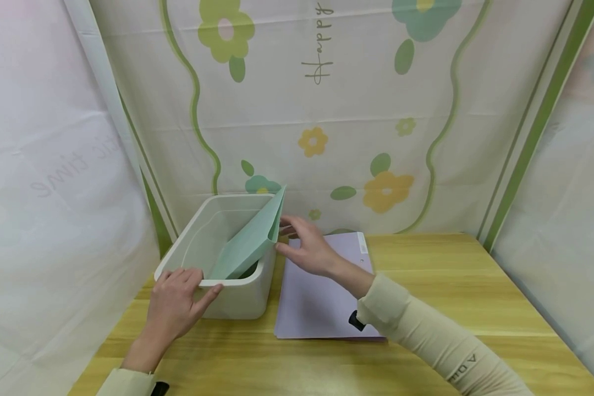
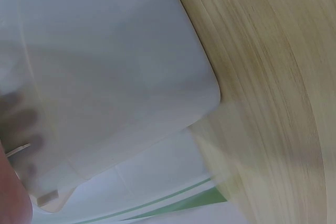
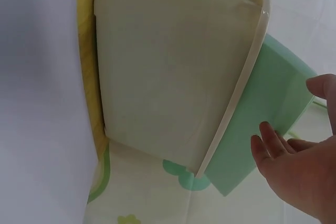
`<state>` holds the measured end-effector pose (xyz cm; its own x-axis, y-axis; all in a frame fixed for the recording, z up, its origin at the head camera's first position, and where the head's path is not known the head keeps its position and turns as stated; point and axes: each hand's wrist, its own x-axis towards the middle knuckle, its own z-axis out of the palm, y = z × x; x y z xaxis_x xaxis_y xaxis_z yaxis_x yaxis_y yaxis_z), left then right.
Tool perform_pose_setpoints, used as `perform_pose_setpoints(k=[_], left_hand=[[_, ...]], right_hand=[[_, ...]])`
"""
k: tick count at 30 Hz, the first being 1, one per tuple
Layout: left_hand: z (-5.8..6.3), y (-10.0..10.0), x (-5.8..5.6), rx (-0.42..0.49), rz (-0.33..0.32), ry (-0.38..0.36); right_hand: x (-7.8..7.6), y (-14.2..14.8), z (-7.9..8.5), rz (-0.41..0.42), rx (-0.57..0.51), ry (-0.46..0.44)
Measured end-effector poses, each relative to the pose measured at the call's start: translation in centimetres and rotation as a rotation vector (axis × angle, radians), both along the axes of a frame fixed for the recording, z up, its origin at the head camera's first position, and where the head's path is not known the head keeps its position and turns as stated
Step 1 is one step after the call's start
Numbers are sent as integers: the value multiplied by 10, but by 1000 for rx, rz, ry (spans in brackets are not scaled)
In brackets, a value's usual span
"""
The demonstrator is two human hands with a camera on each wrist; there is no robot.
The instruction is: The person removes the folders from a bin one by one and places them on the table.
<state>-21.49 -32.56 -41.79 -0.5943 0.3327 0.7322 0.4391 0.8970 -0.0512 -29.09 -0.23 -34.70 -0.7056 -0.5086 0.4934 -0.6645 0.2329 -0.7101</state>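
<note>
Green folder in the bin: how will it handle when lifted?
The green folder is probably light, since it looks thin. Its raised end stands straight above the white bin, suggesting some stiffness. That edge gapes, so it may splay open.

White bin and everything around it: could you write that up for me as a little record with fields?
Container: white bin, standing on wood-grained table
Inside: green folder, tilted, upper end sticking out above the right rim
Left hand: grips the bin's near rim
Right hand: at the green folder's raised end; whether it grips is hard to tell
Right of bin: purple folder, lying flat, with white label
Behind: floral cloth
</note>
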Motion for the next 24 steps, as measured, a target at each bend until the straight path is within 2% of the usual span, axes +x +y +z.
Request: perform_pose_setpoints(k=[4,13,24], left_hand=[[0,0,0,-2,1,-1],[1,0,1,-1,-1,-5],[1,1,0,-8,-4,-9]], right_hand=[[0,-5,0,9,-50,-50],[3,-16,1,107,-165,-259],[0,-26,8,152,-169,-305]])
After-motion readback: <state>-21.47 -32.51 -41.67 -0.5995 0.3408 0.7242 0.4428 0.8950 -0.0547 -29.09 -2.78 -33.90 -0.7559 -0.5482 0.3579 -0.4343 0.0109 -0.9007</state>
